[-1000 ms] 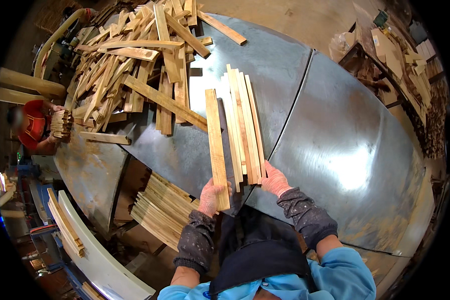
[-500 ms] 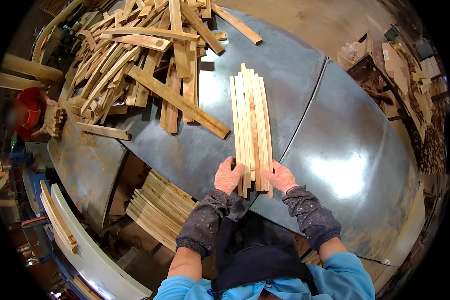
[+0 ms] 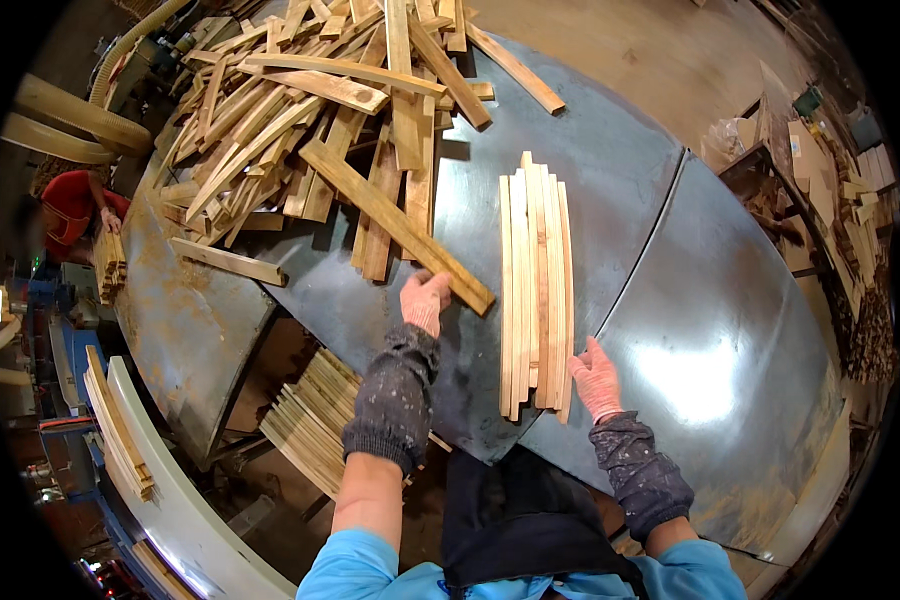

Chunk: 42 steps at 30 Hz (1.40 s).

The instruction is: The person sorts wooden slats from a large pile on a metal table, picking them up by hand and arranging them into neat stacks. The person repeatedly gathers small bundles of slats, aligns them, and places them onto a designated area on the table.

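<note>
A bundle of pale, slightly curved wooden strips (image 3: pixel 536 290) lies on the metal tabletop in front of me, their ends uneven. My right hand (image 3: pixel 597 380), in a pinkish work glove, is beside its near right edge; the fingers are apart, the thumb side close against the outer strip. Gloved the same way, my left hand (image 3: pixel 426 302) reaches to the near edge of a darker single wooden strip (image 3: pixel 395 225) that slants out from the pile. Its fingertips are at that strip's edge, not wrapped round it.
A jumbled pile of wooden strips (image 3: pixel 270 130) covers the far left of the metal table (image 3: pixel 620 200). Below the table's left edge lies a stack of strips (image 3: pixel 315 420). A person in red (image 3: pixel 70 215) holds strips at far left. Scrap wood (image 3: pixel 850 210) stands at right.
Both hands have let go of the bundle's near end. My left hand has moved up and left to the slanting strip; my right has drawn slightly away to the right. The view has shifted.
</note>
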Tool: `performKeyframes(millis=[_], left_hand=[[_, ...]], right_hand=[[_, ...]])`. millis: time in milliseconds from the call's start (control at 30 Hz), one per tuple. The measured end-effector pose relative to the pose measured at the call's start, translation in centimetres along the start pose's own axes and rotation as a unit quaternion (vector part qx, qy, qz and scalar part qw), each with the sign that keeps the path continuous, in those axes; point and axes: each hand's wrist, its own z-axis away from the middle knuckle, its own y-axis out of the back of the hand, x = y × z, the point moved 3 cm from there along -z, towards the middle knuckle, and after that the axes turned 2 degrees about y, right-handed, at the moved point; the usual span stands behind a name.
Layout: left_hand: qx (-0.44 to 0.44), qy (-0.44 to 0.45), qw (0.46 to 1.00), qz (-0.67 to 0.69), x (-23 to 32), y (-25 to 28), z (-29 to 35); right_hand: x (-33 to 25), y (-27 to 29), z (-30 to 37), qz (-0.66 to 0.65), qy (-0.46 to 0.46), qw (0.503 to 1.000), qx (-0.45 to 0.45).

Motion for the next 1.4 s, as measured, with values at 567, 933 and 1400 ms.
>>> performKeyframes(millis=[567,933,1400], left_hand=[[0.061,-0.147,0.937,-0.311,-10.1,-0.9,17.9],[0.075,-0.356,0.879,-0.308,-7.5,-2.0,20.4],[0.058,-0.199,0.881,-0.426,-4.2,-2.1,12.9]], right_hand=[[0.0,-2.1,-1.0,0.038,0.03,0.995,-0.085],[-6.4,-1.0,2.6,-0.06,0.079,0.993,-0.061],[6.0,12.6,9.1,-0.398,-0.068,0.915,0.013]])
